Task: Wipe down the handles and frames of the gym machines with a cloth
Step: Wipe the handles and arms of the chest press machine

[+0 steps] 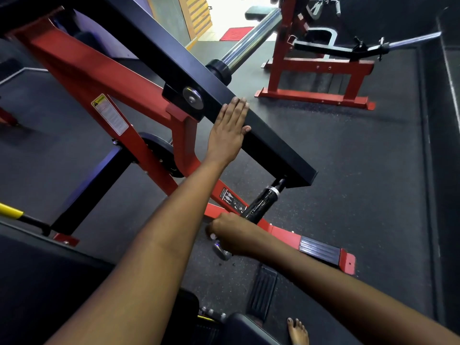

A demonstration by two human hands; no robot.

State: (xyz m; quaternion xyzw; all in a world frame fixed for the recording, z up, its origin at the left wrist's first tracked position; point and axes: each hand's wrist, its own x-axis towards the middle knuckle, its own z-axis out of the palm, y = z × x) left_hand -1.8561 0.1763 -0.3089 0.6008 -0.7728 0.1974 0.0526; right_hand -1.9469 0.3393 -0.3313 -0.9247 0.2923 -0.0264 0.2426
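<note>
A red-framed gym machine [82, 68] carries a black lever arm [276, 143] that slopes down to the right. My left hand [229, 128] lies flat against the side of this arm, fingers straight and together, thumb on its front face. A black handle [261, 202] hangs from the arm's lower end and finishes in a chrome cap [220, 250]. Around the lower part of that handle, just above the cap, my right hand [231, 235] is closed. No cloth shows in either hand.
A chrome weight sleeve [251, 38] sticks out behind the lever arm. A second red machine [316, 68] stands at the back right on the dark rubber floor. A red foot plate [323, 252] lies low right, a bare foot [297, 332] at the bottom, a yellow grip [10, 211] at left.
</note>
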